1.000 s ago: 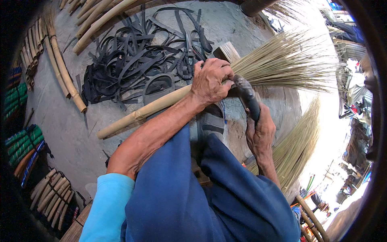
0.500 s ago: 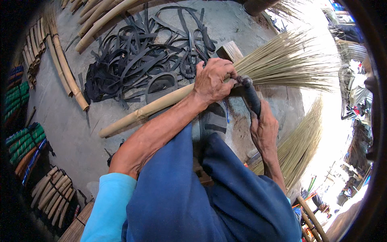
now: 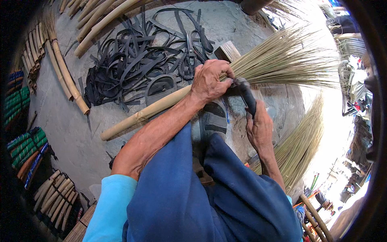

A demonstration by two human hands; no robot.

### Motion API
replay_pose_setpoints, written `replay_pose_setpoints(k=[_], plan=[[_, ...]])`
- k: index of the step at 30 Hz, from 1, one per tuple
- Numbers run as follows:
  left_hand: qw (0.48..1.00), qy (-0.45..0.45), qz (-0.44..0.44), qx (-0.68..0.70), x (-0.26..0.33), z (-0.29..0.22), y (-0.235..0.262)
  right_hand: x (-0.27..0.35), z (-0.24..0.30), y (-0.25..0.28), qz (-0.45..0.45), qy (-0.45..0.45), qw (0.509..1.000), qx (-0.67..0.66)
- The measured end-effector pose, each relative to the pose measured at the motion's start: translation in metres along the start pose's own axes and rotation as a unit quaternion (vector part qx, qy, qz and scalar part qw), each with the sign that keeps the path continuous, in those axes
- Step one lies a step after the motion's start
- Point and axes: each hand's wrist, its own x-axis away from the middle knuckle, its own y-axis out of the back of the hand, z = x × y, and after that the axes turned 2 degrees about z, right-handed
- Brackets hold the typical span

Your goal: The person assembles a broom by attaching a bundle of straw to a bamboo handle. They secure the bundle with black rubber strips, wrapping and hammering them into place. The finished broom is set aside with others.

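You have a broom [image 3: 225,82] in front of you. It lies across the grey concrete floor [image 3: 72,133], with its bamboo handle [image 3: 141,117] pointing to your lower left and its pale straw bristles [image 3: 290,60] fanning out to the upper right. Your left hand [image 3: 210,82] is closed tightly around the neck of the broom, where the bristles join the handle. Your right hand [image 3: 259,128] is closed on a black strap [image 3: 246,97], which runs up to this same neck. One foot in a grey sandal [image 3: 211,121] stands just below the handle, and your knees in blue trousers [image 3: 193,193] fill the lower part of the view.

Behind the broom there is a loose heap of black strips [image 3: 133,60] on the floor, with scissors [image 3: 188,60] lying on it and a small wooden block [image 3: 227,51] beside it. More bamboo poles [image 3: 66,78] lie at the left and along the top. At the far left you see bundles of sticks wrapped in green and blue [image 3: 24,145]. A second bunch of bristles [image 3: 298,145] lies to your right. The place is open to bright daylight on the right side.
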Motion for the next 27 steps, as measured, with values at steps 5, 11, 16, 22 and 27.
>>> replay_pose_setpoints(k=[5, 11, 16, 22, 27], plan=[[0.997, -0.059, -0.043, 0.017, -0.001, -0.003, 0.003, 0.000, 0.004, -0.001, 0.003, -0.025, 0.997, -0.076], [0.996, -0.079, -0.032, -0.006, -0.001, -0.010, 0.006, -0.003, 0.004, -0.002, 0.002, -0.011, 0.999, -0.049], [0.999, -0.030, -0.021, -0.037, 0.001, -0.013, 0.007, -0.002, 0.004, 0.002, -0.028, -0.047, 0.992, -0.118], [0.998, -0.010, -0.010, -0.060, 0.003, -0.012, 0.005, -0.011, 0.007, 0.000, 0.019, -0.012, 0.998, -0.054], [0.998, -0.012, -0.011, -0.059, 0.003, -0.011, 0.005, -0.006, 0.008, -0.003, -0.058, -0.042, 0.988, -0.137]])
